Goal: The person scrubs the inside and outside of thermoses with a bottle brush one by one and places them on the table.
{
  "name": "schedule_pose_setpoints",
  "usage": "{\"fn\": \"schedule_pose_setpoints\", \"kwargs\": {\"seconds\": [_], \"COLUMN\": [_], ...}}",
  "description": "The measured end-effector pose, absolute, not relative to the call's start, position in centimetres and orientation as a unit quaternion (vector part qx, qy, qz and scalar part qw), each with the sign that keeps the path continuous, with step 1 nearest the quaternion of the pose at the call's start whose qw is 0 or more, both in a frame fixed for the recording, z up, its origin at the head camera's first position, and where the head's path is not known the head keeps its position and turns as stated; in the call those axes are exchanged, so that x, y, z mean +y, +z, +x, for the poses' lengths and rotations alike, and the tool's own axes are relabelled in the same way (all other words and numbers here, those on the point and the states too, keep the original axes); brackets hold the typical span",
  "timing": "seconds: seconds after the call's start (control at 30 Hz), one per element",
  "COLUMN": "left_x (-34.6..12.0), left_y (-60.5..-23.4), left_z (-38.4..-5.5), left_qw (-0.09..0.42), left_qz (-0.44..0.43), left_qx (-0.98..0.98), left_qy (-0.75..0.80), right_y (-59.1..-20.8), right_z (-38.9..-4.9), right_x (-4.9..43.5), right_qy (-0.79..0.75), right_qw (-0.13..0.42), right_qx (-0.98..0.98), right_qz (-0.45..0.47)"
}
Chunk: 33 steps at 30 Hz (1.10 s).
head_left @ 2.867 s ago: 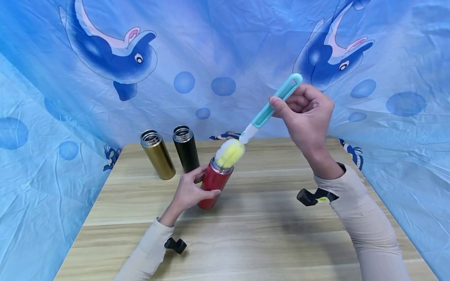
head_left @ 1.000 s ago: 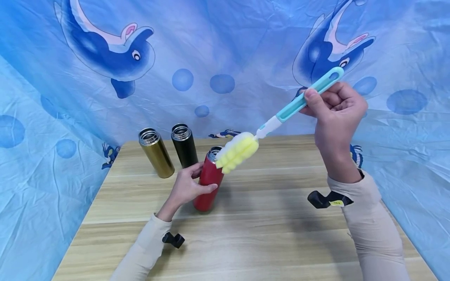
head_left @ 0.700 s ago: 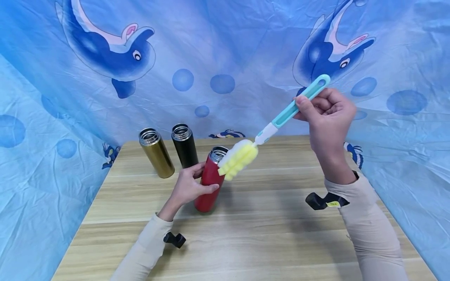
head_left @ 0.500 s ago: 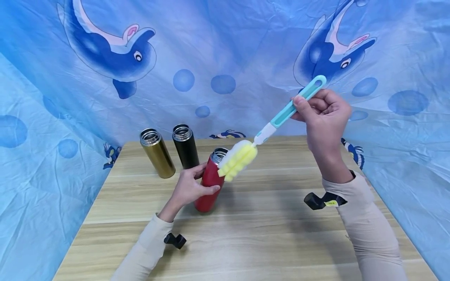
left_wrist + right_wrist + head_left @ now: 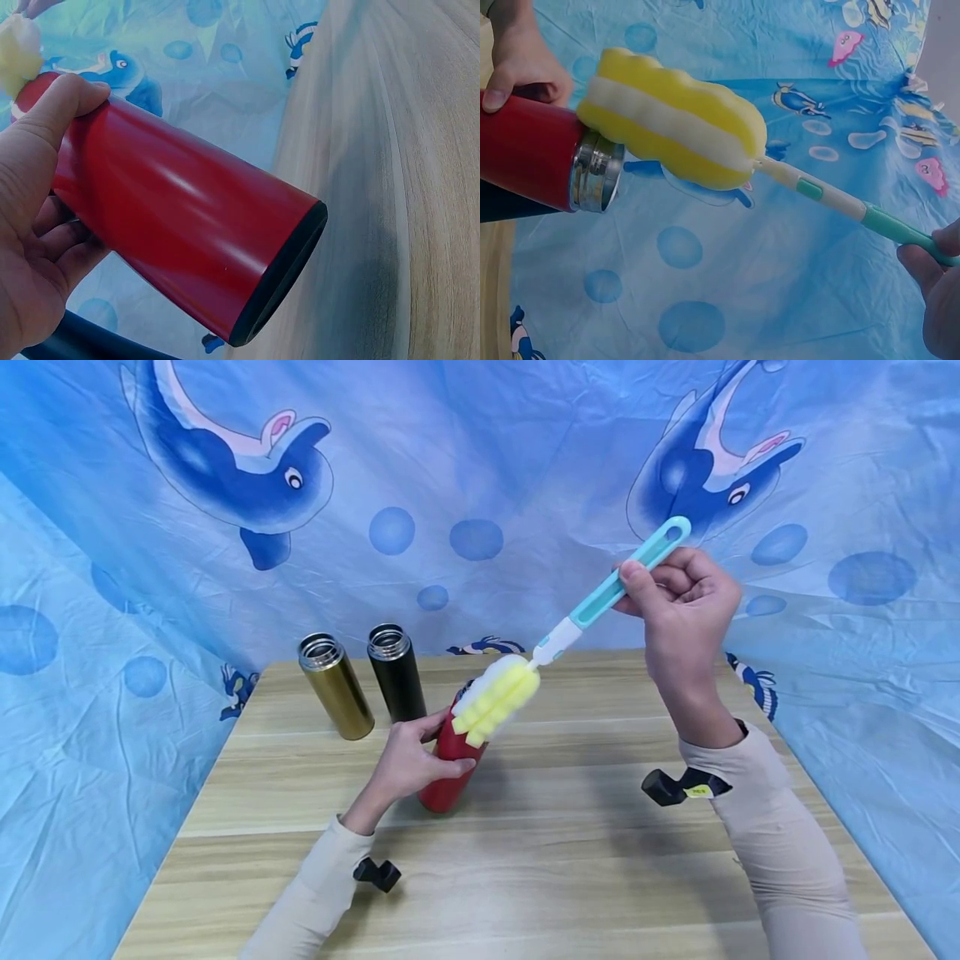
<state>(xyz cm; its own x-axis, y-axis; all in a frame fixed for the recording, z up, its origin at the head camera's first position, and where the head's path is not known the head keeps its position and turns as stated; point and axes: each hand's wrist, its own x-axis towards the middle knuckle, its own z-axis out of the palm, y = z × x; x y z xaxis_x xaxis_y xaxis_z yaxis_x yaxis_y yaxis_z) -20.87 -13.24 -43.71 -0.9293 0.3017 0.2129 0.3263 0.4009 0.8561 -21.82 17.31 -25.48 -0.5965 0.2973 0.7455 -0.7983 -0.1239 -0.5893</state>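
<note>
Versus 0.5 s earlier: right hand (image 5: 686, 610) had shifted slightly left, taking the brush (image 5: 570, 628) with it. Its yellow-and-white sponge (image 5: 497, 697), then just right of the mouth of the red bottle (image 5: 450, 785), now hid most of that mouth in the head view. At 2.9 s before, the sponge's lower end had been at the mouth itself. Gold bottle (image 5: 341, 693) and black bottle (image 5: 399, 685) unchanged, uncapped and upright on the tabletop (image 5: 562, 877).

Right wrist view: sponge lay outside the bottle, alongside the steel neck; contact could not be told. Right hand pinched the teal handle between thumb and fingers. Left hand (image 5: 405, 760) was wrapped partway round the red bottle, thumb on the near side, holding it tilted with its mouth toward the brush.

Writing: yellow label (image 5: 700, 791) at the right wrist bore marks too small to read.
</note>
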Motion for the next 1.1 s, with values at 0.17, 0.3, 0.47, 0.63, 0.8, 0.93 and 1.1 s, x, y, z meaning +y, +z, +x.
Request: {"fn": "schedule_pose_setpoints", "kwargs": {"seconds": [0.17, 0.3, 0.47, 0.63, 0.8, 0.93, 1.1], "left_x": [-13.2, -13.3, -13.5, -13.6, -13.6, -13.5, -13.4], "left_y": [-43.8, -43.9, -44.0, -44.0, -44.0, -44.2, -44.3], "left_z": [-21.0, -21.1, -21.1, -21.0, -21.0, -21.1, -21.0], "left_qw": [0.021, 0.030, 0.032, 0.031, 0.032, 0.038, 0.040], "left_qz": [-0.205, -0.214, -0.215, -0.212, -0.212, -0.218, -0.217], "left_qx": [-0.834, -0.836, -0.841, -0.844, -0.844, -0.841, -0.842], "left_qy": [-0.512, -0.504, -0.496, -0.492, -0.492, -0.494, -0.492], "right_y": [-25.6, -25.7, -25.5, -24.6, -23.8, -23.4, -23.5], "right_z": [-22.0, -22.1, -22.3, -22.6, -22.9, -22.9, -23.1], "right_x": [17.0, 16.6, 16.3, 15.6, 14.7, 14.2, 13.9], "right_qy": [0.709, 0.711, 0.705, 0.695, 0.686, 0.670, 0.658], "right_qw": [0.391, 0.387, 0.378, 0.369, 0.369, 0.381, 0.390], "right_qx": [-0.538, -0.537, -0.547, -0.557, -0.558, -0.563, -0.569], "right_qz": [0.233, 0.237, 0.249, 0.265, 0.286, 0.300, 0.301]}}
